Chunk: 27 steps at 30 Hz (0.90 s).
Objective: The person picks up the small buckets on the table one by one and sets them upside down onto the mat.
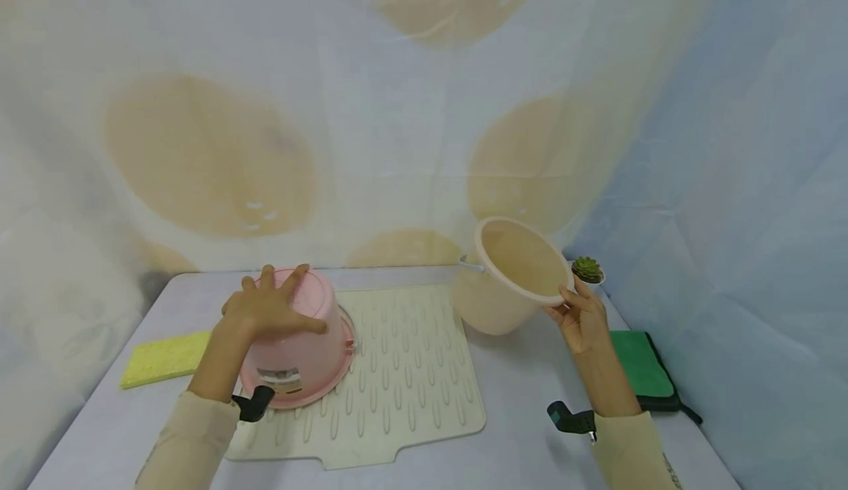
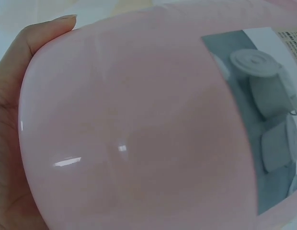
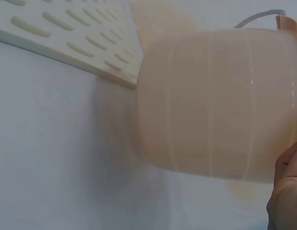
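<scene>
A pink bucket (image 1: 291, 361) stands upside down at the left of the cream ribbed draining mat (image 1: 424, 372), its rim downward and a picture label on its side. My left hand (image 1: 268, 310) grips it from above, fingers spread over the base and thumb along the side; the left wrist view shows part of this hand (image 2: 12, 143) bent round the bucket's edge. To the right, a beige bucket (image 1: 490, 302) with a grey handle is tilted, its mouth facing up and right. My right hand (image 1: 583, 321) pinches its rim, and the hand (image 3: 287, 196) shows at the right wrist view's edge.
A yellow sponge-like slab (image 1: 165, 359) lies left of the pink bucket. Behind my right hand is a small potted succulent (image 1: 587, 269). A green cloth-like item with black edging (image 1: 639, 365) lies at the table's right edge. Fabric walls stand behind and at the sides.
</scene>
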Available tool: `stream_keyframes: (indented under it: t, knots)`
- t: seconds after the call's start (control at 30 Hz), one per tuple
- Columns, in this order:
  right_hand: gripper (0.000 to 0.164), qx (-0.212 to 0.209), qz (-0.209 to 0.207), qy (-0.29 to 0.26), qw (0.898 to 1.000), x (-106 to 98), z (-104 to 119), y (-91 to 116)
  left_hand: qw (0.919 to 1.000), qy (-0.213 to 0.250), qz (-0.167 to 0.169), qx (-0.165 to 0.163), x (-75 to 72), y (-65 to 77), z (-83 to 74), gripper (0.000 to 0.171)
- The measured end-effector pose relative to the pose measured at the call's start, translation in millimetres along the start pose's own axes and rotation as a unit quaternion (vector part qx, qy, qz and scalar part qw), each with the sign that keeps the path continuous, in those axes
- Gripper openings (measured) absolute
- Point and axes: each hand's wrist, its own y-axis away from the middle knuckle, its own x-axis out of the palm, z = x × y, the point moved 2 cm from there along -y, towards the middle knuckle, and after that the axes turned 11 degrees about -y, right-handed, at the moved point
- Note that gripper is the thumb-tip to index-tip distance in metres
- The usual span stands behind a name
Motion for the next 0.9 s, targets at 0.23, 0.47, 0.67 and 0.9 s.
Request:
stream_keyframes:
  t: [0.23,0.47,0.67,0.9]
  knots:
    - [0.067,-0.008,0.025,-0.023,0.999,1.1,-1.2,2.5,0.9995,0.023,0.022,-0.003,-6.0,-3.3,0.1,0.121]
    - [0.036,-0.002,0.086,-0.063,0.994,-0.5,-6.0,5.2,0.9991,0.025,0.034,-0.005,-9.5,-5.7,1.5,0.123]
    - [0.04,0.01,0.136,-0.094,0.986,-5.2,-12.2,9.3,0.9996,0.016,0.024,0.008,-8.4,-4.4,2.1,0.124]
    - [0.041,0.023,0.159,-0.129,0.979,-11.5,-17.1,13.6,0.9993,0.033,0.009,0.015,-2.5,-5.3,5.1,0.125]
